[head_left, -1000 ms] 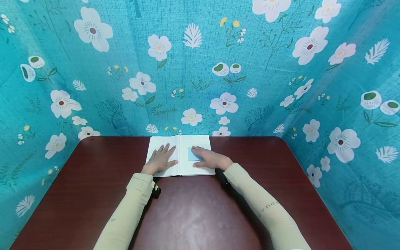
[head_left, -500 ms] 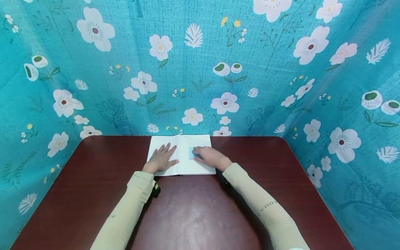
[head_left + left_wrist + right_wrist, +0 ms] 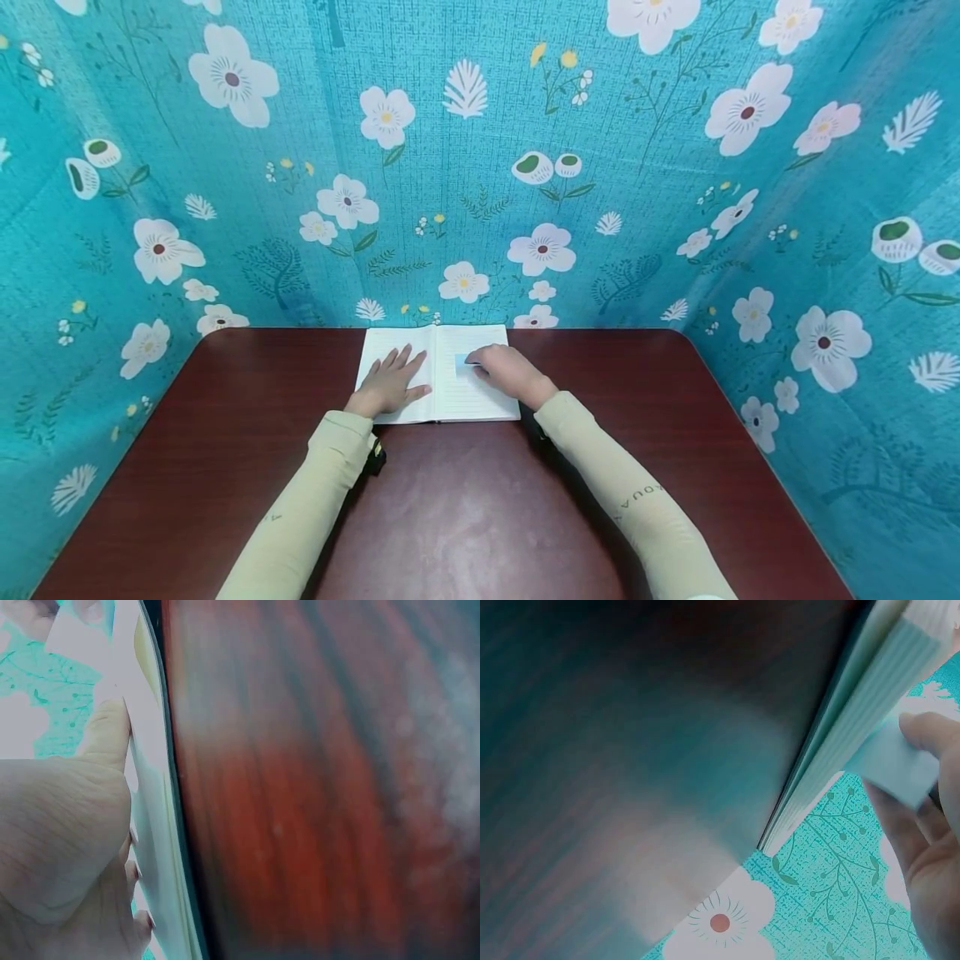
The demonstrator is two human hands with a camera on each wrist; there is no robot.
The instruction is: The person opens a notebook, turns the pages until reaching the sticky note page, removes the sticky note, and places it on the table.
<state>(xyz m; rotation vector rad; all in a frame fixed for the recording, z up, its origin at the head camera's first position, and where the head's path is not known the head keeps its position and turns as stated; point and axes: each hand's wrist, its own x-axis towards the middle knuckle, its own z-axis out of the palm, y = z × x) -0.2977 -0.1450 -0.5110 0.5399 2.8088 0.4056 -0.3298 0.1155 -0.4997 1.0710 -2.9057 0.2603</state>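
A lined notebook point(image 3: 480, 404) lies open near the far edge of the table. Spread flat on its left page, my left hand point(image 3: 388, 385) presses the paper with straight fingers; the thumb side of that hand point(image 3: 60, 832) shows by the page edges in the left wrist view. Over the right page, my right hand point(image 3: 512, 373) pinches a small light-blue sticky note point(image 3: 461, 364) between thumb and fingers. In the right wrist view the sticky note point(image 3: 892, 761) stands out from the page, held at its edge by the right thumb point(image 3: 930, 733). The fingers hide part of it.
The dark reddish-brown table point(image 3: 465, 517) stretches around the notebook and toward the person. Behind it and along both sides hangs a turquoise flowered cloth point(image 3: 420, 275), close to the notebook's far edge. A small black device point(image 3: 375, 458) sits under the left wrist.
My right hand has gone from lying flat over the sticky note to curling its fingers and pinching it, the note's near edge lifting. My left hand stays in place on the left page.
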